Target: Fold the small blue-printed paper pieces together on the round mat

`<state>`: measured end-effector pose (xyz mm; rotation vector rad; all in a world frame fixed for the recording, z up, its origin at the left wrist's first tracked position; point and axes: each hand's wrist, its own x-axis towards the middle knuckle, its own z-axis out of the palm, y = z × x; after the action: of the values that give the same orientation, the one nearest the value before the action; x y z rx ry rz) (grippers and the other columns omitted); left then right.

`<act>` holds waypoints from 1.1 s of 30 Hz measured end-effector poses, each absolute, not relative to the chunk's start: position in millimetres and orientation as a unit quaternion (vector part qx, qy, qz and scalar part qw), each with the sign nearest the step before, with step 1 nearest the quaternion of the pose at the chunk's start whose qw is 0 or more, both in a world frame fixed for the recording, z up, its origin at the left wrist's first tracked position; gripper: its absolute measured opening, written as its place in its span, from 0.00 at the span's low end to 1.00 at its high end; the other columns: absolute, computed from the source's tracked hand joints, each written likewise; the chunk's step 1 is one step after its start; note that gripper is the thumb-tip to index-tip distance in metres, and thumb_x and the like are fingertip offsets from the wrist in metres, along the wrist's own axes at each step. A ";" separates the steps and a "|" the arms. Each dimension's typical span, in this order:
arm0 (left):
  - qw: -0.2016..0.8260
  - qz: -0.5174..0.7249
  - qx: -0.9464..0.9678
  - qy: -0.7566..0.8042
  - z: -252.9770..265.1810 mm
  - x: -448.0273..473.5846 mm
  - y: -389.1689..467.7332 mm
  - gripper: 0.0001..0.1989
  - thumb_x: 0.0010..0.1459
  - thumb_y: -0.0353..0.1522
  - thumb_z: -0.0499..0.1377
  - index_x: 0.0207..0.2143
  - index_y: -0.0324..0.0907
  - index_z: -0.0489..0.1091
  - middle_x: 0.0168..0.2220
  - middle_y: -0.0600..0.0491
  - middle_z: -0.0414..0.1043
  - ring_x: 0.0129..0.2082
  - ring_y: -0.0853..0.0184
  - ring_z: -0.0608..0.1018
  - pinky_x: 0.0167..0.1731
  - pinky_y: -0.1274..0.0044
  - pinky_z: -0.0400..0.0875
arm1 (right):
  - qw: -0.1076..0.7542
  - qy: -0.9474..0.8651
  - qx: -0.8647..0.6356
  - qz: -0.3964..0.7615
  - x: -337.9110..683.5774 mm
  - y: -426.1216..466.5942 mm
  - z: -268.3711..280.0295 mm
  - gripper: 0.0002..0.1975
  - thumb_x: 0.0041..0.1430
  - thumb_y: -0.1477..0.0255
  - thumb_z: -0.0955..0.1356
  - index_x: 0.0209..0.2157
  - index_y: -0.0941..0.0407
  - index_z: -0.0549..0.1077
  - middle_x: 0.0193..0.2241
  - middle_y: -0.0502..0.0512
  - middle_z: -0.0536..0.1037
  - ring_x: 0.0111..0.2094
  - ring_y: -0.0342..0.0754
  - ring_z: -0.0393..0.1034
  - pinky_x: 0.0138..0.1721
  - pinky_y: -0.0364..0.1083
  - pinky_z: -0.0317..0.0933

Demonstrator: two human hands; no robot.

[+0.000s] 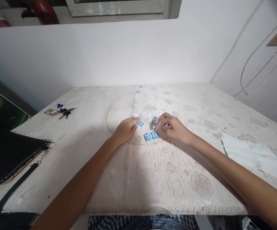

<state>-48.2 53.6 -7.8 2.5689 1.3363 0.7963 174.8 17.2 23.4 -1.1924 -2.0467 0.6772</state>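
Observation:
My left hand [126, 129] rests low over the table, its thumb and fingers closing at the edge of a small white paper piece with blue outlined boxes [140, 123]. Across from it, my right hand [171, 126] has its fingers curled in a pinch at a second small blue-and-white piece [154, 122], partly covered by the fingers. Between the hands and a little nearer to me lies a larger blue-and-white printed piece [151, 135]. A plain white scrap [135, 115] lies just beyond my left fingertips.
The plastic-covered table [128, 179] meets a white wall. Keys [65, 111] and a small blue object [60, 105] lie at the left, near a black bag [13, 156]. A whitish cloth or sheet [253, 156] is at the right. Tiny scraps [140, 86] lie toward the wall.

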 end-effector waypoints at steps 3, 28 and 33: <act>0.064 0.252 0.860 0.439 -8.7 -48.2 55.5 0.15 0.57 0.30 0.46 0.43 0.43 0.68 0.46 0.54 0.70 0.49 0.66 0.68 0.51 0.70 0.60 | 0.335 -0.784 -0.459 0.247 175.4 17.9 22.3 0.16 0.46 0.84 0.59 0.27 0.56 0.75 0.34 0.55 0.65 0.36 0.47 0.63 0.35 0.46 0.57; 0.117 0.288 0.810 0.498 -4.4 -52.8 49.3 0.21 0.51 0.41 0.55 0.47 0.41 0.62 0.44 0.49 0.66 0.47 0.60 0.66 0.47 0.67 0.63 | 0.358 -0.776 -0.449 0.260 173.3 20.0 18.3 0.14 0.47 0.84 0.59 0.28 0.58 0.74 0.35 0.56 0.67 0.35 0.45 0.65 0.33 0.45 0.59; 0.109 0.314 0.805 0.492 -10.7 -39.6 51.3 0.15 0.52 0.33 0.53 0.43 0.41 0.63 0.38 0.51 0.68 0.41 0.63 0.69 0.43 0.69 0.65 | 0.365 -0.776 -0.445 0.257 173.2 20.2 20.1 0.14 0.47 0.84 0.60 0.28 0.58 0.74 0.34 0.56 0.68 0.35 0.45 0.64 0.35 0.45 0.59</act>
<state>-39.6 51.3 -10.7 2.3661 1.4473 0.9244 173.2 20.2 20.1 -1.1442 -1.9952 0.6620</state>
